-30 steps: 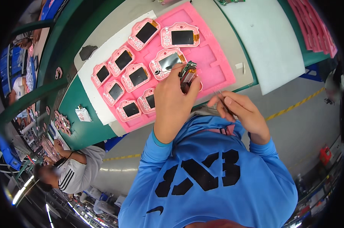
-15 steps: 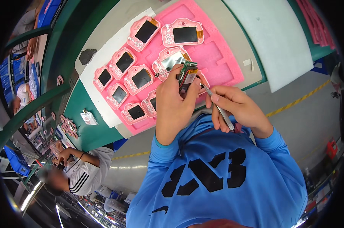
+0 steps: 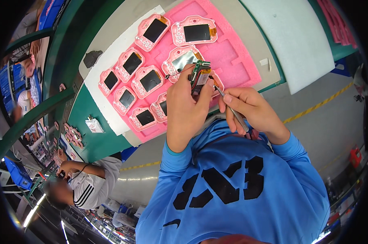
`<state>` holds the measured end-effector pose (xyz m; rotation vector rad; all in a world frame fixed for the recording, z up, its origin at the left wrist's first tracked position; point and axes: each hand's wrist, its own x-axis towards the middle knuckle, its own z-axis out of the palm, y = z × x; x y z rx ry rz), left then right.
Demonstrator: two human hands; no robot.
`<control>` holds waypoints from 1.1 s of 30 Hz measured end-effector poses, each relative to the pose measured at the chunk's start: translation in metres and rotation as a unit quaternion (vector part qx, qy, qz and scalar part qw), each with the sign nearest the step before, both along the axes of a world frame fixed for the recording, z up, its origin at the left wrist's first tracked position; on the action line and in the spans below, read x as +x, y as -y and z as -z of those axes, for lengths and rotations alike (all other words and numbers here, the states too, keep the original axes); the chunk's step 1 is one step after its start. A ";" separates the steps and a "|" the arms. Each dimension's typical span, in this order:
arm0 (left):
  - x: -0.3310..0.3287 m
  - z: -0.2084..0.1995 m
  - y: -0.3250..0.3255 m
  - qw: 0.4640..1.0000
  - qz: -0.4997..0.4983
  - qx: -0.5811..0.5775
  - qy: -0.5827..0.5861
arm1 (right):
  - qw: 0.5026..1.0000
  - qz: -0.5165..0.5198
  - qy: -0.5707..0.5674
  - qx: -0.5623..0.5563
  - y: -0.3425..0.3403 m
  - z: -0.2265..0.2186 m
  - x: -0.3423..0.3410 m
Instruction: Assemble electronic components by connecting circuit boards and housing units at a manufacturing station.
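Note:
My left hand (image 3: 188, 107) is closed around a small green circuit board (image 3: 201, 75) that carries a silvery battery pack and thin wires. In my right hand (image 3: 253, 109) a pair of metal tweezers (image 3: 237, 116) is pinched, its tips pointing at the lower edge of the board by my left thumb. Whether the tips touch the board I cannot tell. Just beyond my hands lies a pink handheld case (image 3: 183, 61) with a shiny silver screen. Another pink case is partly hidden behind the board and my left hand.
Several pink cases with dark screens, such as this case (image 3: 149, 80), lie in a pink foam tray (image 3: 243, 75) on the bench. A small clear bag (image 3: 95, 125) rests on the green surface at left. A white foam sheet (image 3: 291, 44) lies at right. Another person (image 3: 88, 185) sits at left.
Both hands stay nearly in place, the board still in the left and the tweezers in the right. The tweezers have shifted slightly. The tray appears slightly higher and farther left in view.

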<state>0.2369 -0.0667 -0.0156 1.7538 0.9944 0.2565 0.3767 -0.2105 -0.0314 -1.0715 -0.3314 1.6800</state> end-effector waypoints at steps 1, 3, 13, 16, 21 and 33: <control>0.000 0.000 0.000 1.000 0.001 0.000 -0.002 | 1.000 0.004 -0.001 0.001 0.000 0.000 -0.001; 0.000 0.000 0.000 1.000 0.002 0.001 -0.005 | 1.000 0.009 -0.002 0.003 0.001 0.000 -0.002; 0.000 -0.001 0.001 1.000 0.002 -0.005 0.020 | 0.998 0.042 -0.047 0.001 0.003 0.003 -0.008; -0.001 0.000 0.002 1.000 0.003 -0.005 0.028 | 0.997 0.047 -0.053 0.009 0.004 0.004 -0.009; -0.001 0.000 0.001 1.000 0.010 -0.018 0.024 | 0.997 0.042 -0.060 0.013 0.005 0.004 -0.008; 0.004 -0.010 0.006 0.996 -0.019 -0.064 0.052 | 0.999 0.046 -0.011 -0.001 0.010 -0.002 -0.005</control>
